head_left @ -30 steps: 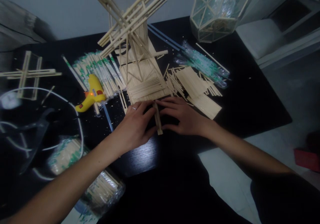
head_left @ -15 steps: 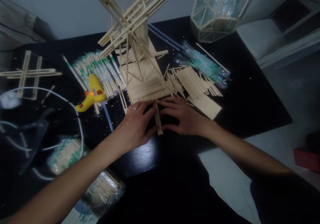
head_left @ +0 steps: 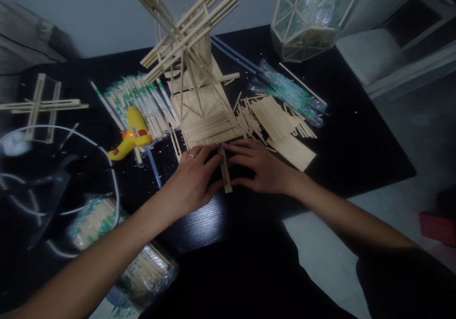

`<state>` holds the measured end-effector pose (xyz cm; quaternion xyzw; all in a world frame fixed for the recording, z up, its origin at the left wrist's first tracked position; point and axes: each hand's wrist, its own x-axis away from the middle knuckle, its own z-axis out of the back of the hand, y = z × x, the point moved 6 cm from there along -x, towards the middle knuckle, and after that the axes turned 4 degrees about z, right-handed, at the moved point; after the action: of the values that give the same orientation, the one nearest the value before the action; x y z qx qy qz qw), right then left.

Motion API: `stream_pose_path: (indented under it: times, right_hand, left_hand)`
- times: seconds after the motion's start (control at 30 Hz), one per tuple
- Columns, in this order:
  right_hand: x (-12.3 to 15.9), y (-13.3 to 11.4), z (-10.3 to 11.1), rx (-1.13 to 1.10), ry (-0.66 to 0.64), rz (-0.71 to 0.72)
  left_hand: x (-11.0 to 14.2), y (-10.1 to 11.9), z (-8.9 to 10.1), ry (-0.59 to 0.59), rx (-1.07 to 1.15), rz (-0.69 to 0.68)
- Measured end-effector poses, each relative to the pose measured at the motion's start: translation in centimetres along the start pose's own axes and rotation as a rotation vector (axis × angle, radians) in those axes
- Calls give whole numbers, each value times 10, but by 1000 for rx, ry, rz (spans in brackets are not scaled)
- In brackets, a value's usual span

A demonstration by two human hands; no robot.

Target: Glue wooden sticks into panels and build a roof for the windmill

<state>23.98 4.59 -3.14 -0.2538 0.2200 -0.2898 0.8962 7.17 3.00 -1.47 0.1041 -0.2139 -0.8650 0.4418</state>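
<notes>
At blk table [head_left: 363, 157], L hand [head_left: 195, 177] & R hand [head_left: 262, 167], both grip pinching slim, ribbed wood strip [head_left: 224, 169]

Ahead and well to the right of my fingers [head_left: 242, 151], a clear, many-sided container [head_left: 296, 8] stands on the table [head_left: 370, 152]. Farther right are a pale seat [head_left: 372, 55] and a red object [head_left: 437, 228]. Far to their left, white cable [head_left: 114, 186] loops near a blurred dark tool [head_left: 59, 190].

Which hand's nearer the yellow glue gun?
Left. The left hand is to the right of and below the yellow glue gun in the picture, not touching it; the right hand is farther right, across the narrow stick strip.
</notes>
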Motion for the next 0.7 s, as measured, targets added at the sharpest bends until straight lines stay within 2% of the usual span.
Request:
stream_pose_path:
  times: [0.7]
  right_hand:
    - [0, -1, 1, -2, 3, 4]
  left_hand:
    - [0, -1, -1, 0, -2, -4]
